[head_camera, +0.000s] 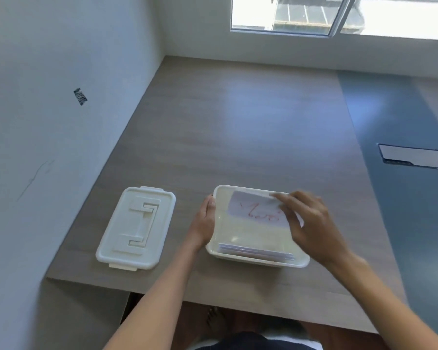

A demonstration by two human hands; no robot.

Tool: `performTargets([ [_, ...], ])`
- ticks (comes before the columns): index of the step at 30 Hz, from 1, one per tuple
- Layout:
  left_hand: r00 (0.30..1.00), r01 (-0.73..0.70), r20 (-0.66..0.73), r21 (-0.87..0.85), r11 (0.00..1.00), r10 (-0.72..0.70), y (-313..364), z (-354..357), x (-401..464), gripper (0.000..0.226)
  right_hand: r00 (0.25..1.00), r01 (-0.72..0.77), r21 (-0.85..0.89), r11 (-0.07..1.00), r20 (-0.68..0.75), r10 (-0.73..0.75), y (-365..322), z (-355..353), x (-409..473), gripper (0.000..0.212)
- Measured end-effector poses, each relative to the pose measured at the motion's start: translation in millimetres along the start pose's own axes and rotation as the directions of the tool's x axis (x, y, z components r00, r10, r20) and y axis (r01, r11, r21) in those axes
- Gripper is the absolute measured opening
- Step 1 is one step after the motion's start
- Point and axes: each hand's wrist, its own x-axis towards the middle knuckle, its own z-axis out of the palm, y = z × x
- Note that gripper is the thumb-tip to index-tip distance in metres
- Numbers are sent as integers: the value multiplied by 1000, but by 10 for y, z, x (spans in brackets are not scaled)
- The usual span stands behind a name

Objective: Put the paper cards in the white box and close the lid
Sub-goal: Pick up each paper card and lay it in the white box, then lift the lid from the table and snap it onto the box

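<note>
The white box [257, 261] stands open on the wooden table near its front edge. My left hand [204, 223] rests against the box's left wall, steadying it. My right hand [311, 223], blurred, pinches a white paper card [257, 209] with red writing and holds it tilted over the far half of the box. Several more paper cards [256, 251] lie stacked inside along the near wall. The white lid [135, 227] lies flat on the table to the left of the box, apart from it.
A white wall runs along the table's left side. A dark blue strip of the table at the right holds a rectangular cable hatch [414, 156]. The table's front edge [213, 296] is just below the box and lid.
</note>
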Motion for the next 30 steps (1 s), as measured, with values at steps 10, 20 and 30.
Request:
performTargets([
  [10,1000,6,-2,45,999,-6,-2,14,-2,43,877,-118,-36,992,464,121,-68,545,-660,40],
  [20,999,7,37,78,997,-10,5,-2,-4,40,927,-214,118,970,339,163,-59,487,-339,29],
  [30,999,-10,-19,631,776,28,-113,-582,-29,65,924,-58,-132,989,367,104,103,928,754,48],
])
